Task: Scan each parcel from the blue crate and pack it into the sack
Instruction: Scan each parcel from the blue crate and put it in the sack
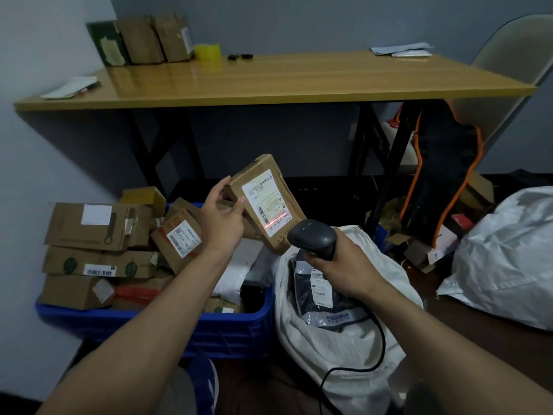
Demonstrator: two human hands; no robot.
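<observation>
My left hand (223, 215) grips a brown cardboard parcel (266, 202) by its left edge, holding it tilted above the blue crate (227, 327). Its white label faces me, and a red scan line crosses the label's lower end. My right hand (344, 266) holds a black barcode scanner (312, 238) just below the parcel, pointed at the label. The crate is piled with several cardboard parcels (89, 226). To its right the white sack (338, 345) stands open on the floor, with grey plastic mailers (314, 290) inside.
A wooden table (269, 82) stands behind, carrying boxes, yellow tape and papers. A second full white sack (508, 262) lies at the right. A black and orange bag and loose cartons sit under the table's right end. The scanner's cable trails over the sack.
</observation>
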